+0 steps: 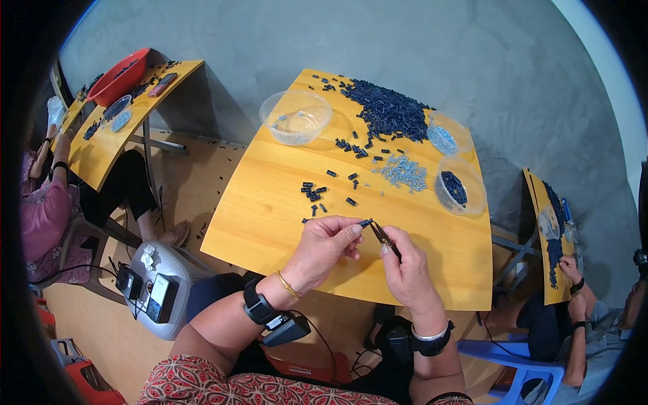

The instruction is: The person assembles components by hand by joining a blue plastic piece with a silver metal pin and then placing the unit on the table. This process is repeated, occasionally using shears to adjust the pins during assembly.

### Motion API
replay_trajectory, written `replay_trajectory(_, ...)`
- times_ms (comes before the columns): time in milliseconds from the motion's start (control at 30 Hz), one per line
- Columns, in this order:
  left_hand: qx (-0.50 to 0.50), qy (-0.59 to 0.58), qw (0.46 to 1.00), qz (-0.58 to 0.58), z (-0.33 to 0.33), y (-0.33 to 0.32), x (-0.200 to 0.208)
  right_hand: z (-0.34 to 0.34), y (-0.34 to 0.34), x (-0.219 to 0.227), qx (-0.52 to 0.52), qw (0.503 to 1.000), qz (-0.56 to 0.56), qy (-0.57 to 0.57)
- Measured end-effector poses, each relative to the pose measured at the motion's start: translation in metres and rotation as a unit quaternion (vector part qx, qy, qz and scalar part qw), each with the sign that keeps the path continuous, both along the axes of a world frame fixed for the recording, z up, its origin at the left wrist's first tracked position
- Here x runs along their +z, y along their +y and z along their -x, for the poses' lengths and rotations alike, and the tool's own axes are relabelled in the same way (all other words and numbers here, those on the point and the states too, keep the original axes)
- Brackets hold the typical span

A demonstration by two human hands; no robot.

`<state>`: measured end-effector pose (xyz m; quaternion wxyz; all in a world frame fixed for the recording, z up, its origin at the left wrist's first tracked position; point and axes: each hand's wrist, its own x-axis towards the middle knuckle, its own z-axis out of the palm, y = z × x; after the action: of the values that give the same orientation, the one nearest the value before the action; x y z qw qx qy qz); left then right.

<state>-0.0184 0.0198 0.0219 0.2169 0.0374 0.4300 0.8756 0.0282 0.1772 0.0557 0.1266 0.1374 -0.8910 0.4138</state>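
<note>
Over the near edge of the yellow table [256, 223], my left hand [329, 244] pinches a small dark plastic piece [365, 223] between thumb and fingertips. My right hand [406, 268] is closed around a pair of dark pliers [385, 244], whose tips reach to that piece. Whether the jaws grip it is too small to tell. Several loose black pieces [312, 192] lie just beyond my left hand. A scatter of small silvery parts [403, 173] rests farther right, and a big heap of dark pieces [387, 108] covers the far side.
A nearly bare clear bowl [295, 117] stands far left on the table. At the right edge, one clear bowl [447, 133] holds silvery parts and another [460, 185] dark pieces. A grey stool [177, 283] carries devices at my left. Other people sit at side tables; a blue chair [516, 361] stands right.
</note>
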Motion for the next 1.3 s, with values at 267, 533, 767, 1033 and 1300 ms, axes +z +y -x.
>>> replay_trajectory(267, 0.054, 0.151, 0.977, 0.143, -0.002, 0.0, 0.002, -0.005, -0.01, 0.008, -0.012, 0.998, -0.035, -0.045)
replay_trajectory(533, 0.018, 0.208, 0.955, 0.208, 0.002, -0.006, 0.003, -0.001, -0.008, 0.002, 0.042, 0.999, -0.026, -0.001)
replay_trajectory(767, -0.016, 0.222, 0.945, 0.24, 0.003, -0.009, 0.008, -0.002, -0.012, 0.0, 0.026, 0.998, -0.062, 0.009)
replay_trajectory(1033, 0.029, 0.306, 0.9, 0.31, 0.003, -0.01, 0.012, -0.002, -0.012, -0.002, 0.027, 0.998, -0.056, 0.016)
replay_trajectory(1300, 0.079, 0.359, 0.86, 0.354, 0.001, -0.006, 0.009, -0.003, -0.019, -0.008, 0.005, 0.999, -0.029, 0.043)
